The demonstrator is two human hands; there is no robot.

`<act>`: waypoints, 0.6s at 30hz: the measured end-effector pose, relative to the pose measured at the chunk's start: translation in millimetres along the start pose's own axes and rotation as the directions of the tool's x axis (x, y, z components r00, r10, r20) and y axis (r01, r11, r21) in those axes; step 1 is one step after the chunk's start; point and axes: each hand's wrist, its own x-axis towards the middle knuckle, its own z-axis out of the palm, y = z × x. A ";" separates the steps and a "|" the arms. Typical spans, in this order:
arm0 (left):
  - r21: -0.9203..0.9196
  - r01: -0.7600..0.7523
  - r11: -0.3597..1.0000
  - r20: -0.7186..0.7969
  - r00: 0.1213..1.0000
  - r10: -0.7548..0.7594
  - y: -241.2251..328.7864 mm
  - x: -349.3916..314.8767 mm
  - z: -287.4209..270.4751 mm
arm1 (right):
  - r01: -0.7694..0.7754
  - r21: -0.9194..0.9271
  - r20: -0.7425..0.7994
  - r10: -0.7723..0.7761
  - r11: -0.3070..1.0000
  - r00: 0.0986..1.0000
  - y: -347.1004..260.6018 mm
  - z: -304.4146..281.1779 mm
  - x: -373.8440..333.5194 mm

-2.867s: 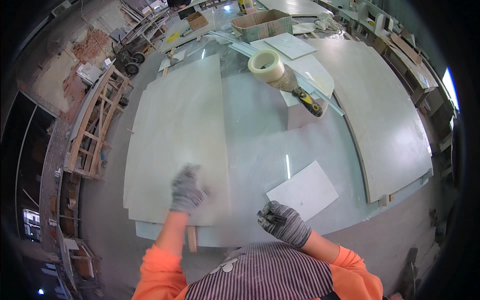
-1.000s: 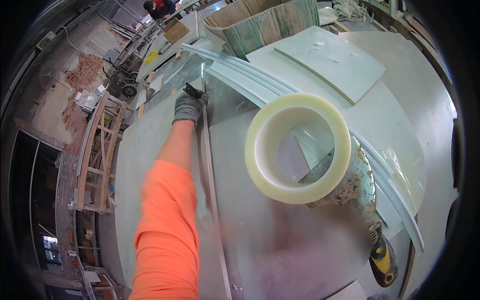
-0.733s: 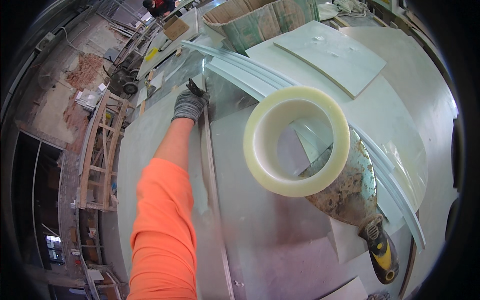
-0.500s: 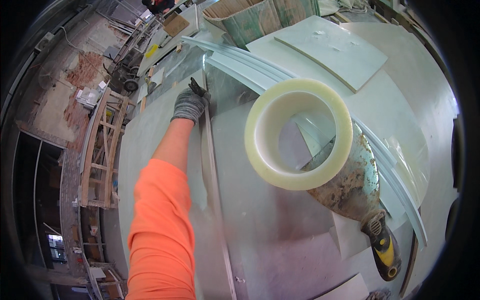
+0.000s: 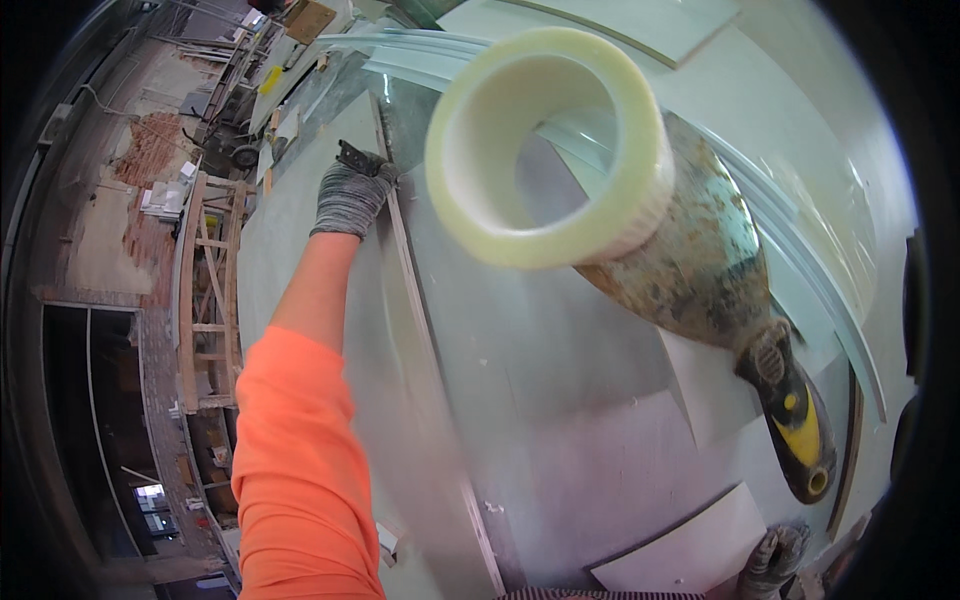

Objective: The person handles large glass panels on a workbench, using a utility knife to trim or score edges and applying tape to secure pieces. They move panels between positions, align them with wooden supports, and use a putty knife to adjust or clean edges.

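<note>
My left hand (image 5: 352, 195), in a grey knitted glove below an orange sleeve, is at the long edge of a pale flat panel (image 5: 385, 400). Its fingers are closed around a short black piece (image 5: 358, 158) whose kind I cannot make out. At the lower right my right hand (image 5: 772, 562) shows partly, gloved, beside a white panel piece (image 5: 690, 550); its grip is unclear. A pale yellow tape roll (image 5: 648, 180) looms large in front, overlapping the stained blade of a putty knife (image 5: 705, 250) with a black and yellow handle. Neither hand touches these two.
Long white strips (image 5: 800, 240) curve across the work surface behind the putty knife. A flat white board (image 5: 640, 25) lies at the far side. A wooden trestle (image 5: 208, 290) stands at the left, with a wheeled cart (image 5: 243, 155) farther back.
The whole view has shifted. My left hand sits slightly nearer and farther left along the panel edge. The tape roll appears higher and more tilted, and more of my right glove shows.
</note>
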 end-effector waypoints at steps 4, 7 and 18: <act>-0.358 0.040 0.933 -0.039 0.998 -0.058 -11.4 -15.6 6.5 | 0.385 -0.710 0.076 -0.480 0.589 0.874 23.4 -9.5 -11.4; -0.150 -0.042 0.988 -0.068 0.997 0.032 -2.2 -32.7 1.6 | 0.465 -0.676 0.083 -0.569 0.571 0.818 27.9 -4.9 -11.9; 0.183 -0.058 0.981 0.047 0.998 0.051 61.7 -117.1 -16.9 | 0.604 -0.627 0.135 -0.696 0.491 0.705 -3.1 19.5 -1.3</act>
